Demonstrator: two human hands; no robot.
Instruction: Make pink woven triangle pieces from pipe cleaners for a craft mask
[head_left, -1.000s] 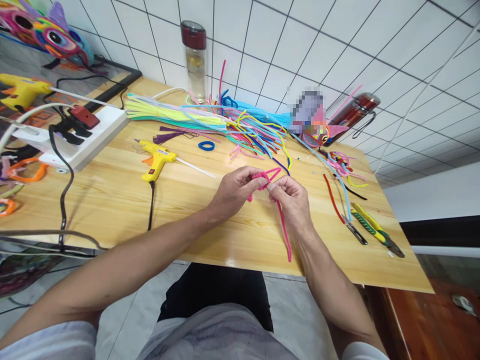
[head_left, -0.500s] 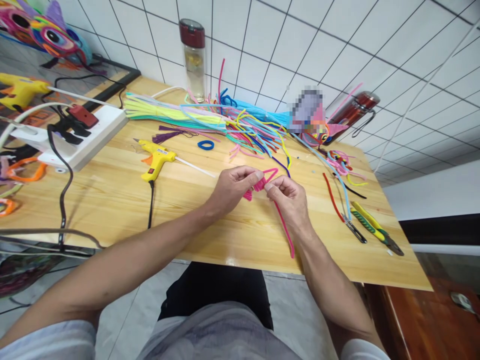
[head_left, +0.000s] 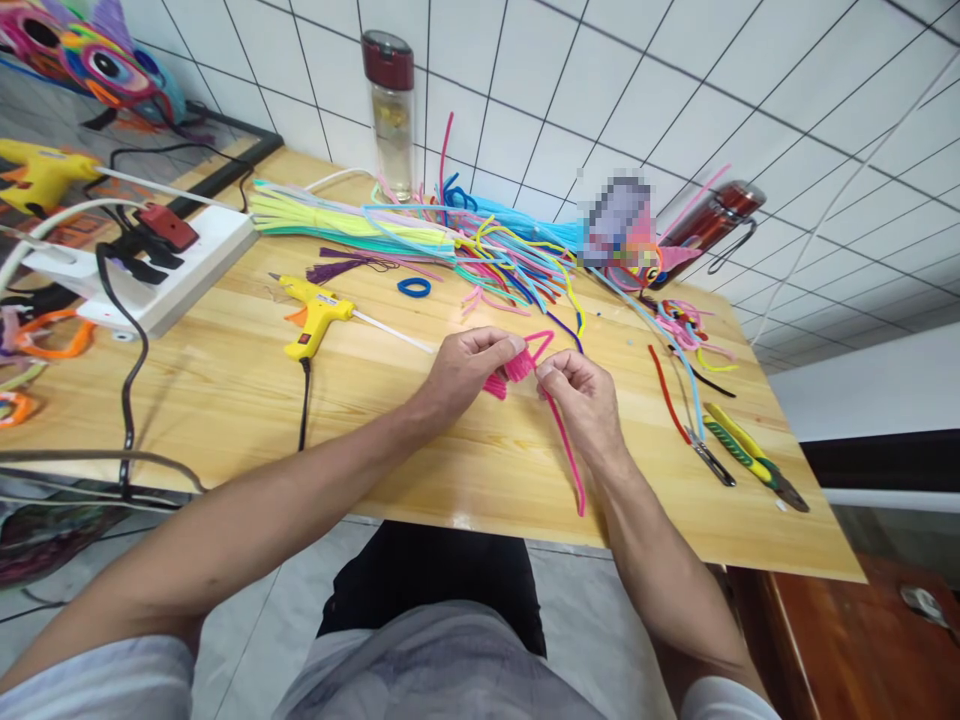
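Bright pink pipe cleaner [head_left: 519,366] is bent into tight side-by-side folds, with one loop sticking up at the top right. My left hand [head_left: 469,372] pinches the folded part between thumb and fingers. On the other side, my right hand [head_left: 583,390] is closed, thumb against forefinger, on the long strand of the same pipe cleaner. Its loose tail hangs down past my right hand toward the table's front edge. Both hands are just above the wooden table [head_left: 420,470].
Left of my hands lies a yellow glue gun [head_left: 319,315]. Behind are bundled pipe cleaners [head_left: 352,225] and a glass bottle [head_left: 391,120]. To the right lie pliers [head_left: 750,455] and small scissors [head_left: 709,460]. A white power strip [head_left: 195,275] sits at the left.
My right hand has shifted slightly right, away from the folds, along the pink strand. My left hand keeps its pinch. The whole view has moved a little.
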